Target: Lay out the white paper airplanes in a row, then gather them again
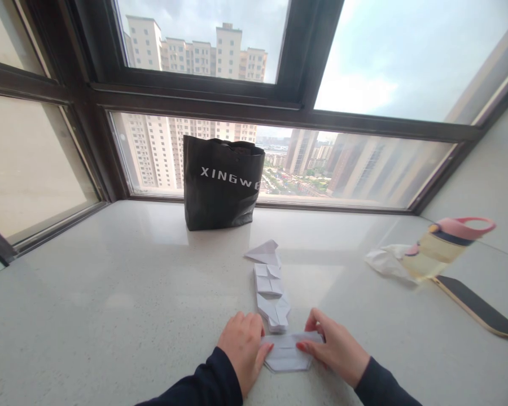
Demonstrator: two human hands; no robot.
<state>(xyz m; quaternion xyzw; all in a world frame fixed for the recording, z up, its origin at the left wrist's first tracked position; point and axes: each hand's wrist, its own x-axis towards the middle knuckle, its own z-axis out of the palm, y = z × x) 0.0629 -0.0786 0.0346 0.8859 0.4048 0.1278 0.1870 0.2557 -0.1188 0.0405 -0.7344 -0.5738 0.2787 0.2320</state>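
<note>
In the head view, both hands are closed on the paper [287,356], which lies on the white ledge [110,304] between them. The left hand [241,345] holds its left edge, with the thumb on top. The right hand [337,347] pinches its right side, the thumb on top too.

The paper has some folds in it, and the two near corners are tucked in, so I think this piece is partly made. How many folds are left, I can't tell. Just past the hands, three folded shapes lie in a row and look done: a shape with flaps [273,310], a square [268,279] and a pointy shape [262,251].

Far past the hands stands a black bag [222,194]. Its top is a bit open, but what is inside doesn't show. Well off to the right of the right hand is a bottle [438,252] with a pink lid; I can't tell if there is a drink in it. A tissue [387,262] and a phone [478,307] are near it.
</note>
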